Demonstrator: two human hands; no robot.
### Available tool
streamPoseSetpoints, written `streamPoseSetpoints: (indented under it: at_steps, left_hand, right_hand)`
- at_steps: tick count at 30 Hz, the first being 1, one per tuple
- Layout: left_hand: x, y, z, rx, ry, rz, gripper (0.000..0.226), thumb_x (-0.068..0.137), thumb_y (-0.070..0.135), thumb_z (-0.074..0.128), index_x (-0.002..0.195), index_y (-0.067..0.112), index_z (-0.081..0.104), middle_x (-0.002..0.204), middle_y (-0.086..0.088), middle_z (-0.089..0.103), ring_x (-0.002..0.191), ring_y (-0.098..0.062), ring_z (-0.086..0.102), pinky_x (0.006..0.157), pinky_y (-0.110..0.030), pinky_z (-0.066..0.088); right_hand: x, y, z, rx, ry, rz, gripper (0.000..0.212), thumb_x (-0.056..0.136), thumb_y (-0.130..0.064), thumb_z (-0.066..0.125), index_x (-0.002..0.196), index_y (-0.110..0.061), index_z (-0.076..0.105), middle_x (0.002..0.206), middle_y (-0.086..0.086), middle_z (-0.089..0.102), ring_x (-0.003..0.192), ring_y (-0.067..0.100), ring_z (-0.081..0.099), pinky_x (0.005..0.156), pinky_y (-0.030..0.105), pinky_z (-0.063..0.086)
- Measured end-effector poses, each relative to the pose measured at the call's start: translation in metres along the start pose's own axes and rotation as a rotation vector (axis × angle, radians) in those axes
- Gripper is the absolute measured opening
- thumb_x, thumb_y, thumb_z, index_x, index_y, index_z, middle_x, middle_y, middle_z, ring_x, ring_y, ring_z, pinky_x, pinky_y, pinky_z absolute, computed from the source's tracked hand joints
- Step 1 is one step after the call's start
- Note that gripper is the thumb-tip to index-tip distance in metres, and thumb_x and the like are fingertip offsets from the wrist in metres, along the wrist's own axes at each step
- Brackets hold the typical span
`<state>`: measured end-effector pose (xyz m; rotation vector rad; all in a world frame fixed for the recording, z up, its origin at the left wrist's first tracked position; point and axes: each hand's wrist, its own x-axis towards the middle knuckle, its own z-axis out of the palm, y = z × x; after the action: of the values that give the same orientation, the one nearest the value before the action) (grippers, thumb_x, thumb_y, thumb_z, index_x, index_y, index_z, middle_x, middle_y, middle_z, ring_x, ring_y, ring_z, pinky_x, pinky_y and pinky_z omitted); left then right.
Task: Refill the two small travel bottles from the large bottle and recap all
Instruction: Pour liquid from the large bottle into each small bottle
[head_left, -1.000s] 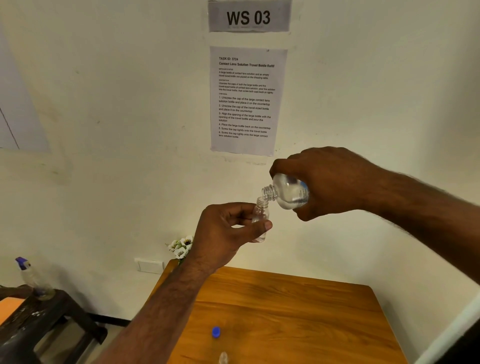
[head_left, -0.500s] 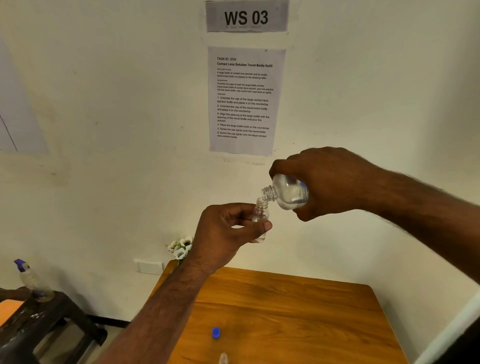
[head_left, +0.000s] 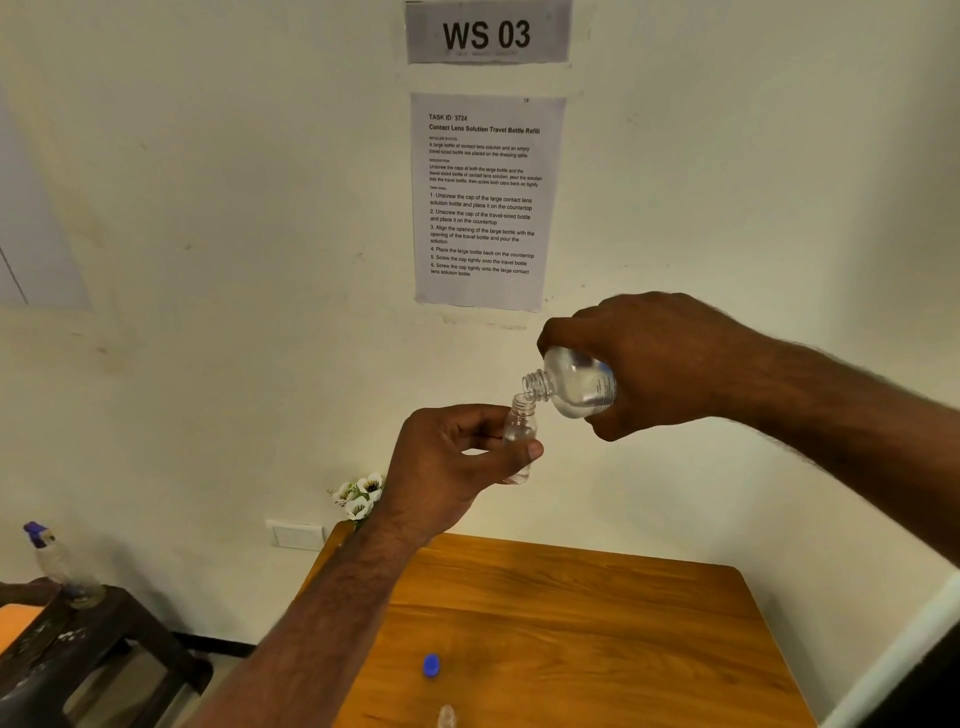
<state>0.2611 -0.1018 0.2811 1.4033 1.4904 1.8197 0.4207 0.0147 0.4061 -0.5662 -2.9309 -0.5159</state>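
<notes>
both hands (head_left: 452, 457) unmoved; large bottle (head_left: 576, 387) still tipped over travel bottle (head_left: 519, 434).

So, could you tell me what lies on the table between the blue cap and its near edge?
In the head view, a small clear bottle, cut off by the frame, stands between the blue cap and the table edge.

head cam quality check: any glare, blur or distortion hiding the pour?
Head view: even soft light, no hard shadows; wide-angle bending stretches the forearms at the frame edges; faint highlights on the large bottle, its neck sharp against the small travel bottle; the wall sheet's fine print is soft; a clear object is cropped at the bottom edge.
</notes>
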Motion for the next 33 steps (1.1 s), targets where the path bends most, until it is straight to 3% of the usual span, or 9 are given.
streamPoseSetpoints:
  at_steps: [17, 33]
  left_hand:
    - [0.0008, -0.0057, -0.0002, -0.007, 0.002, 0.024, 0.023, 0.075, 0.005, 0.084, 0.097, 0.01, 0.079, 0.084, -0.01, 0.079, 0.075, -0.025, 0.076, 0.06, -0.029, 0.062]
    - [0.001, -0.0072, 0.0006, -0.005, -0.008, 0.029, 0.023, 0.076, 0.004, 0.083, 0.098, 0.007, 0.079, 0.085, -0.009, 0.078, 0.077, -0.026, 0.075, 0.059, -0.026, 0.061]
  right_hand:
    - [0.0009, 0.0003, 0.0005, -0.008, -0.005, -0.001, 0.065, 0.061, -0.049, 0.076, 0.116, -0.045, 0.041, 0.099, -0.017, 0.061, 0.088, 0.017, 0.061, 0.073, 0.04, 0.056]
    - [0.0014, 0.0019, 0.0042, -0.009, -0.005, -0.001, 0.066, 0.06, -0.049, 0.075, 0.116, -0.043, 0.041, 0.098, -0.015, 0.062, 0.086, 0.018, 0.061, 0.072, 0.039, 0.056]
